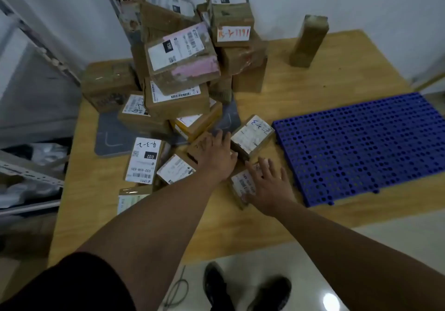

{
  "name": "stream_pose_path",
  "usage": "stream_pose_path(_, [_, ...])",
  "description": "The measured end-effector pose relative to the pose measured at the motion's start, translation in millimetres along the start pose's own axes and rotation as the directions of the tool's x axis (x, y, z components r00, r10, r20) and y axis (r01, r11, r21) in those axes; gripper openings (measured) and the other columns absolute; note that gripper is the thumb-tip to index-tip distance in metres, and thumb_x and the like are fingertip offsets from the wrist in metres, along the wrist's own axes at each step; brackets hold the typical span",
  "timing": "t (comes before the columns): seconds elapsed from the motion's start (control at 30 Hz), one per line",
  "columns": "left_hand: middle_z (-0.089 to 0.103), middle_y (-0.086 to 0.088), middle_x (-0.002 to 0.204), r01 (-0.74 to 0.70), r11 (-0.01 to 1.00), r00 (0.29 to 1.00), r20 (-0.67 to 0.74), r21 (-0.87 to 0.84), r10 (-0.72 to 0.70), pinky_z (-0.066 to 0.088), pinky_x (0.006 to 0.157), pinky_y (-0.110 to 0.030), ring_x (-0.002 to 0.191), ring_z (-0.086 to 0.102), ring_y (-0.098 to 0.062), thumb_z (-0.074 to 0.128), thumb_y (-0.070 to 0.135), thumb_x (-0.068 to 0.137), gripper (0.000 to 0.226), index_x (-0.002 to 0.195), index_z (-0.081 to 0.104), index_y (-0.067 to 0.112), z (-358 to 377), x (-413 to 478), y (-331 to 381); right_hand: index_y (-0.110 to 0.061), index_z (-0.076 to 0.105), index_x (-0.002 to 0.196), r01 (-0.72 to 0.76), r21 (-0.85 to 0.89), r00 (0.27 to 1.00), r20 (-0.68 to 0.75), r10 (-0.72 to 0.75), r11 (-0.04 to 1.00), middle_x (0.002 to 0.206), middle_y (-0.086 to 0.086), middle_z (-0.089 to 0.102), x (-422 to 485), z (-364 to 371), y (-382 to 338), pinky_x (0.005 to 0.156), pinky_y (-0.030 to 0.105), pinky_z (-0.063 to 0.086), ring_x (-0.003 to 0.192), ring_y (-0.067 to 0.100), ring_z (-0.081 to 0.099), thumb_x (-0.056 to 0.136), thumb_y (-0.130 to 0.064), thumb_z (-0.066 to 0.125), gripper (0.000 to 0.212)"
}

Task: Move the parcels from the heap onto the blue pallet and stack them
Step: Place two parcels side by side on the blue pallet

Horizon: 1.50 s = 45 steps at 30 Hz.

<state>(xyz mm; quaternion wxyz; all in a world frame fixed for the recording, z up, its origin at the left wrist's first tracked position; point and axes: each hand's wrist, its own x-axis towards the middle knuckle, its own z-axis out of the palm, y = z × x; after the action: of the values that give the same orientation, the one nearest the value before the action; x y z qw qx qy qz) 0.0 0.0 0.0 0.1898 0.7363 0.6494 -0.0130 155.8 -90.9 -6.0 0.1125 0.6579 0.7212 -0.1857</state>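
Observation:
A heap of brown cardboard parcels (pixel 178 70) with white labels rises at the back left of the wooden table (pixel 337 74). The blue perforated pallet (pixel 366 147) lies flat on the right, with nothing on it. My left hand (pixel 216 156) lies flat, fingers straight, on a small brown parcel (pixel 196 150) at the heap's front. My right hand (pixel 269 185) rests with spread fingers on a white-labelled parcel (pixel 240 185) just left of the pallet's near corner. A parcel marked in handwriting (pixel 252 137) sits between my hands and the pallet.
A tall narrow parcel (pixel 309 41) stands upright alone at the back right. A grey mat (pixel 108 137) lies under the heap. Metal shelving (pixel 29 171) stands to the left. My shoes (pixel 245 289) and a cable (pixel 178 289) are on the floor below the table edge.

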Motion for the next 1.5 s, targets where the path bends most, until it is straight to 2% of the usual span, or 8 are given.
stream_pose_path(0.17, [0.015, -0.008, 0.161, -0.047, 0.998, 0.999, -0.015, 0.041, 0.048, 0.018, 0.117, -0.053, 0.148, 0.008, -0.031, 0.037, 0.047, 0.099, 0.059, 0.151, 0.024, 0.022, 3.9, 23.2, 10.4, -0.040, -0.012, 0.152, 0.011, 0.010, 1.000, 0.022, -0.011, 1.000, 0.163, 0.000, -0.019, 5.6, 3.7, 9.2, 0.120, 0.055, 0.002, 0.150, 0.030, -0.014, 0.082, -0.079, 0.039, 0.095])
stream_pose_path(0.3, [0.022, -0.010, 0.158, -0.092, 0.994, 0.996, -0.016, 0.056, 0.093, 0.018, 0.115, -0.056, 0.145, 0.016, -0.032, 0.043, 0.053, 0.096, 0.062, 0.148, 0.028, 0.024, 8.1, 36.0, 17.4, -0.034, 0.002, 0.153, -0.054, 0.027, 0.997, -0.049, 0.055, 0.998, 0.161, 0.006, 0.005, -1.1, 7.5, 12.6, 0.110, 0.049, 0.027, 0.141, 0.036, 0.021, 0.077, -0.085, 0.036, 0.098])
stream_pose_path(0.43, [0.028, -0.013, 0.153, -0.099, 0.988, 0.995, 0.015, 0.117, 0.097, 0.016, 0.115, -0.058, 0.142, 0.021, -0.034, 0.050, 0.063, 0.088, 0.075, 0.146, 0.028, 0.021, 14.0, 41.3, 28.2, -0.027, 0.013, 0.153, -0.170, 0.069, 0.982, -0.077, 0.175, 0.983, 0.149, 0.007, 0.026, -9.8, 6.3, 4.8, 0.098, 0.044, 0.037, 0.126, 0.033, 0.037, 0.079, -0.084, 0.035, 0.096])
stream_pose_path(0.53, [0.036, -0.015, 0.147, -0.063, 0.991, 0.998, -0.007, 0.120, 0.065, 0.021, 0.113, -0.053, 0.137, 0.032, -0.034, 0.056, 0.065, 0.083, 0.081, 0.145, 0.033, 0.016, 15.0, 42.2, 38.1, -0.021, 0.010, 0.155, -0.178, 0.010, 0.979, -0.101, 0.178, 0.984, 0.148, 0.010, 0.029, -15.5, 7.1, 2.4, 0.102, 0.046, 0.032, 0.129, 0.033, 0.034, 0.082, -0.083, 0.026, 0.097])
stream_pose_path(0.7, [0.047, -0.019, 0.137, 0.023, 0.999, 1.000, 0.010, 0.031, -0.023, 0.040, 0.102, -0.046, 0.123, 0.047, -0.037, 0.071, 0.060, 0.074, 0.093, 0.144, 0.030, 0.013, 9.7, 44.2, 48.0, -0.016, -0.010, 0.155, -0.066, -0.014, 0.998, -0.010, 0.065, 0.998, 0.162, 0.008, 0.006, -22.8, 18.4, 4.3, 0.119, 0.054, 0.009, 0.150, 0.034, -0.003, 0.080, -0.084, 0.029, 0.108])
stream_pose_path(0.97, [0.044, -0.023, 0.134, 0.035, 0.999, 0.998, 0.055, -0.017, -0.034, 0.044, 0.093, -0.044, 0.119, 0.048, -0.039, 0.076, 0.061, 0.065, 0.106, 0.144, 0.022, 0.017, -3.6, 28.4, 58.5, -0.035, -0.005, 0.152, -0.007, 0.035, 0.999, -0.040, 0.009, 0.999, 0.150, 0.002, 0.026, -37.6, 16.6, -2.4, 0.095, 0.048, 0.044, 0.125, 0.035, 0.037, 0.082, -0.075, 0.048, 0.096])
stream_pose_path(1.2, [0.046, -0.019, 0.135, 0.061, 0.981, 0.998, 0.004, -0.185, -0.061, 0.047, 0.090, -0.043, 0.121, 0.049, -0.036, 0.074, 0.060, 0.067, 0.106, 0.146, 0.016, 0.019, -24.8, 20.2, 74.9, -0.027, -0.002, 0.154, -0.299, 0.320, 0.952, 0.034, 0.304, 0.899, 0.146, 0.003, 0.029, -49.4, 3.6, 3.1, 0.099, 0.050, 0.043, 0.131, 0.036, 0.032, 0.070, -0.077, 0.062, 0.116])
stream_pose_path(1.5, [0.049, -0.015, 0.135, 0.161, 0.929, 0.983, -0.028, -0.335, -0.180, 0.045, 0.085, -0.037, 0.123, 0.050, -0.032, 0.074, 0.065, 0.065, 0.101, 0.138, 0.032, 0.011, -69.9, 9.2, 131.5, -0.019, 0.024, 0.143, -0.368, 0.486, 0.893, -0.051, 0.446, 0.793, 0.140, 0.007, 0.032, -61.8, -51.5, 38.1, 0.096, 0.053, 0.042, 0.130, 0.037, 0.032, 0.068, -0.067, 0.072, 0.101])
